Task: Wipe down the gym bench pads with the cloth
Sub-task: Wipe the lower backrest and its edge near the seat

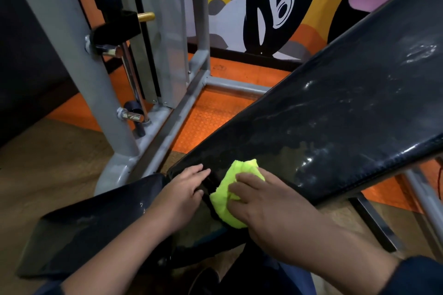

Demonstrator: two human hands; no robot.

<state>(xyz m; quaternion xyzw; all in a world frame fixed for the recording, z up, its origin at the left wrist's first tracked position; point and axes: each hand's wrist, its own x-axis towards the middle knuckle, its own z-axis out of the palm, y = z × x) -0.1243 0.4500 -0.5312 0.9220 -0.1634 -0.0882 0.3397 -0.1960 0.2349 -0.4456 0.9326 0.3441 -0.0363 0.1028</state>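
At lower centre, right hand (259, 201) pressing flat, fingers spread and relaxed, on one yellow-green cloth (233, 193) lying at the bottom end of the inclined back pad (335, 112), beside the gap to the seat pad (96, 227). Left hand (184, 189) resting palm-down with fingers extended across that gap, grasping nothing. Two black pads showing wet streaks; grey steel frame (167, 124) standing beside them on orange studded flooring (211, 115), painted mural wall (275, 7) behind.
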